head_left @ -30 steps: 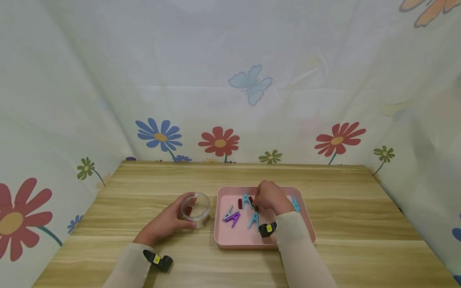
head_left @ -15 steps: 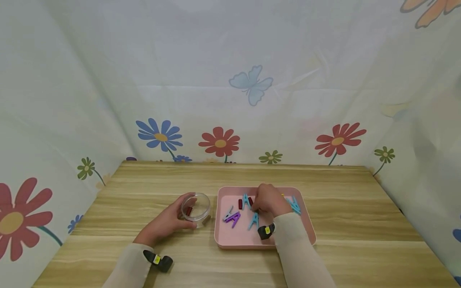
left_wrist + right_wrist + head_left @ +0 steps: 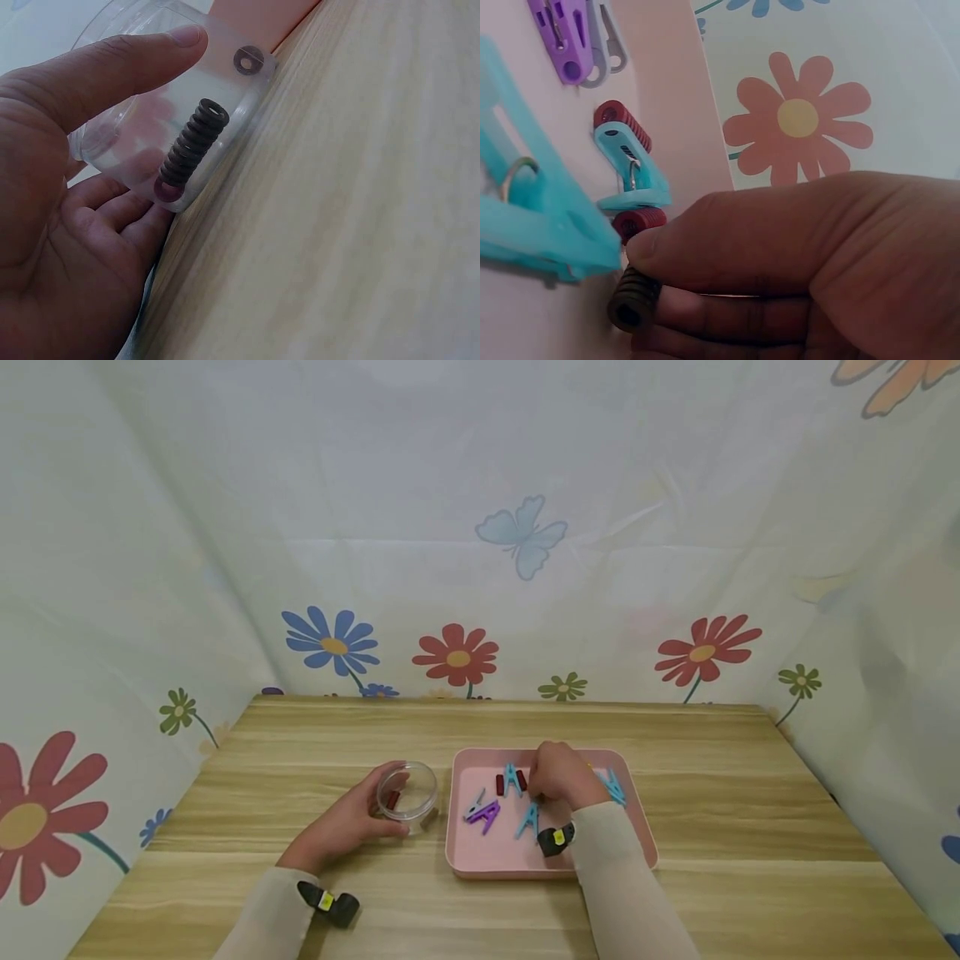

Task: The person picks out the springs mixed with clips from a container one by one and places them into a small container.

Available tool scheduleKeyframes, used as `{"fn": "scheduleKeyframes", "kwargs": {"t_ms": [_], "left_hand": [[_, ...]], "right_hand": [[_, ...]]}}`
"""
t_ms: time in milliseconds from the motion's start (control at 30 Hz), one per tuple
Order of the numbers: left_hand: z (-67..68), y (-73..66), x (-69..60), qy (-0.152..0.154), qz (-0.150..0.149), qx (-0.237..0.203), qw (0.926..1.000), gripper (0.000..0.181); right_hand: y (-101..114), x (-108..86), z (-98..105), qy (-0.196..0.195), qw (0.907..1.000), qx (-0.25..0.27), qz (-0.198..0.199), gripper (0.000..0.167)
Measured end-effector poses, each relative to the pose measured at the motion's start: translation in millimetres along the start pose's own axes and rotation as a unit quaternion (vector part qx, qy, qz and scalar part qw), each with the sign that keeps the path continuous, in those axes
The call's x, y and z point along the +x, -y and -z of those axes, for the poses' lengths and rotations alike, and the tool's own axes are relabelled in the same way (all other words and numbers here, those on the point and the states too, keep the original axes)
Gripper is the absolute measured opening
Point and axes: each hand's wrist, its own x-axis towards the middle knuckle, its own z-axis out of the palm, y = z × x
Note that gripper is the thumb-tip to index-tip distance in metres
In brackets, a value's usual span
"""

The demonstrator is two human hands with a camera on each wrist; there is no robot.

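Note:
My left hand (image 3: 360, 814) holds a clear plastic jar (image 3: 417, 802) on the table, fingers and thumb curled round its side. In the left wrist view the jar holds a dark coil spring (image 3: 193, 142), a reddish one partly behind it, and another spring (image 3: 248, 60) seen end-on. Inside the pink tray (image 3: 467, 868), my right hand (image 3: 564, 774) pinches a dark brown coil spring (image 3: 634, 300) between thumb and fingers; that spring is hidden in the head view. Two dark red springs (image 3: 500, 785) lie just left of the right hand, with a blue clothespin (image 3: 512, 778) between them.
Also in the tray are another blue clothespin (image 3: 528, 819), a purple clothespin (image 3: 486, 816) against a grey clothespin (image 3: 474, 808), and blue ones (image 3: 613, 788) at the right. A small yellow bit (image 3: 588, 766) shows behind the right hand. A patterned cloth hangs behind the wooden table (image 3: 360, 727).
My right hand has shifted slightly within the tray, and the dark spring visible under its fingers earlier is now covered in the head view. The left hand and jar have stayed put.

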Motion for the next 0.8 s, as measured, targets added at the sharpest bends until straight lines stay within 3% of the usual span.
{"fn": "scheduleKeyframes", "kwargs": {"t_ms": [500, 800], "left_hand": [[0.7, 2.9, 1.4, 0.002, -0.002, 0.000, 1.0000, 0.092], [-0.2, -0.8, -0.2, -0.001, 0.008, 0.002, 1.0000, 0.092]], "right_hand": [[1.8, -0.8, 7.9, -0.024, 0.9996, 0.014, 0.007, 0.003], [6.8, -2.3, 10.9, -0.034, 0.9992, 0.014, 0.016, 0.009]]}}
